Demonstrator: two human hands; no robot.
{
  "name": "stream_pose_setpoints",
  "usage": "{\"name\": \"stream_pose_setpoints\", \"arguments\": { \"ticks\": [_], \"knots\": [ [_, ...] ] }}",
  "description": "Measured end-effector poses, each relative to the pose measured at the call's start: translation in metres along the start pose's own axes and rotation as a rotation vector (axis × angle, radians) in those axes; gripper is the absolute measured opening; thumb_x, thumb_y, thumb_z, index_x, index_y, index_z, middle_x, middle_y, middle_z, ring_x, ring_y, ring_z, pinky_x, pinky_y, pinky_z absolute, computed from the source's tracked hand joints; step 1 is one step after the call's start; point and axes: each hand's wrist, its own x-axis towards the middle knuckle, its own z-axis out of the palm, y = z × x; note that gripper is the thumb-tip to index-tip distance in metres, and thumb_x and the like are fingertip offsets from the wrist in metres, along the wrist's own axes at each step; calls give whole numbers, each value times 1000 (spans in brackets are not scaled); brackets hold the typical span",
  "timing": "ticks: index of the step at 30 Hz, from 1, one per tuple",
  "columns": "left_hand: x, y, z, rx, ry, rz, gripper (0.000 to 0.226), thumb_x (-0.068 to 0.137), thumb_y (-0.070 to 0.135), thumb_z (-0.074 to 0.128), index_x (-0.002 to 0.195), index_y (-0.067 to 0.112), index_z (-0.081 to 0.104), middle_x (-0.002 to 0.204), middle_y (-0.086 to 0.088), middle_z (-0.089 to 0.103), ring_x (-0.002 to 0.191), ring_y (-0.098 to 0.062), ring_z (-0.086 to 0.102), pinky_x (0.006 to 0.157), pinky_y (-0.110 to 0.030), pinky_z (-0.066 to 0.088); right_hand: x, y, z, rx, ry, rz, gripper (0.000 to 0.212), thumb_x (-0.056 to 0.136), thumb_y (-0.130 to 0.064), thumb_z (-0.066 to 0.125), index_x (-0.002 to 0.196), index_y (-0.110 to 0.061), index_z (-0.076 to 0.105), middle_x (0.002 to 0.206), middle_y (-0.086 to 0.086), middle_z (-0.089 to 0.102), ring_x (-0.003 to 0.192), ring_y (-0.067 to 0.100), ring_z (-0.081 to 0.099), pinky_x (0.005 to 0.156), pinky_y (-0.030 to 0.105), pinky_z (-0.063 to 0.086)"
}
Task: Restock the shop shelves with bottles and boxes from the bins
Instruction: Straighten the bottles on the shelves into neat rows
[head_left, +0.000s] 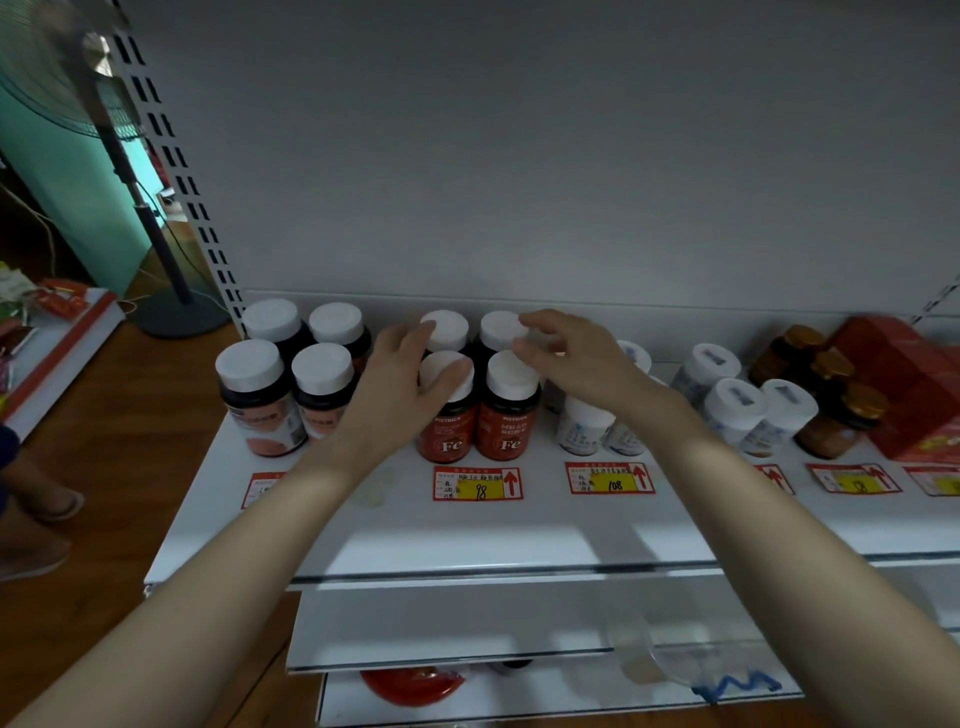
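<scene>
Four red "Fe" bottles with white caps stand in a two-by-two block on the white shelf (395, 525). My left hand (410, 379) lies against the block's left side. Its thumb rests across the cap of the front-left bottle (448, 436), and its straight fingers reach the back-left bottle's cap (451, 327). My right hand (576, 358) hovers at the block's right side. Its bent fingertips touch the back-right cap (498, 330) and the cap of the front-right bottle (508, 415). Neither hand lifts a bottle.
Dark bottles with white caps (260, 395) stand to the left, and white bottles (737, 410), amber jars (836, 415) and a red box (914, 384) to the right. Price tags (478, 483) line the shelf front. A fan stand (176, 312) is on the floor at left.
</scene>
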Motion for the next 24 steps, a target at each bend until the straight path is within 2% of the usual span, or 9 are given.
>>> {"name": "stream_pose_setpoints", "arguments": {
  "ticks": [2, 5, 8, 12, 15, 18, 24],
  "knots": [
    [-1, -1, 0, 132, -44, 49, 74, 79, 56, 56, 131, 5, 47, 125, -17, 48, 116, -29, 45, 92, -27, 34, -5, 1, -5, -77, -78, -25, 47, 86, -36, 60, 129, -21, 51, 132, 1, 53, 116, 18, 52, 99, 27, 39],
    [-2, 2, 2, 106, -77, 41, 59, 80, 36, 68, 128, 4, 52, 123, -17, 49, 113, -30, 48, 88, -24, 33, -9, 2, 0, -100, -120, -57, 42, 84, -30, 65, 123, -16, 58, 120, 5, 60, 108, 20, 56, 95, 35, 44],
    [-3, 4, 1, 84, -71, 66, 53, 82, 26, 69, 127, 2, 53, 124, -18, 51, 114, -29, 48, 86, -17, 28, -10, 2, 2, -65, -92, -63, 36, 84, -27, 65, 117, -12, 62, 115, 9, 61, 102, 22, 57, 91, 32, 44],
    [-4, 5, -1, 69, -80, 79, 50, 82, 22, 69, 126, 3, 54, 125, -17, 52, 115, -28, 47, 86, -15, 26, -11, 3, 4, -55, -92, -75, 35, 85, -25, 64, 117, -10, 62, 114, 11, 60, 97, 18, 55, 84, 25, 41],
    [-4, 6, 0, 68, -79, 85, 52, 83, 21, 68, 128, 2, 52, 128, -17, 50, 118, -29, 46, 89, -17, 27, -10, 4, 5, -69, -84, -87, 36, 86, -25, 63, 118, -11, 61, 115, 10, 59, 91, 12, 50, 78, 20, 35],
    [-4, 8, 0, 81, -85, 88, 53, 84, 20, 67, 130, 1, 50, 129, -19, 48, 120, -30, 45, 91, -18, 28, -10, 4, 5, -79, -83, -90, 36, 86, -25, 63, 119, -11, 60, 115, 10, 58, 91, 13, 50, 78, 21, 35],
    [-7, 10, 3, 132, -84, 89, 53, 86, 21, 64, 132, 0, 47, 128, -22, 49, 118, -33, 46, 94, -30, 35, -12, 6, 8, -84, -75, -95, 35, 87, -27, 61, 119, -12, 59, 116, 9, 58, 89, 13, 50, 78, 22, 37]
  ]
}}
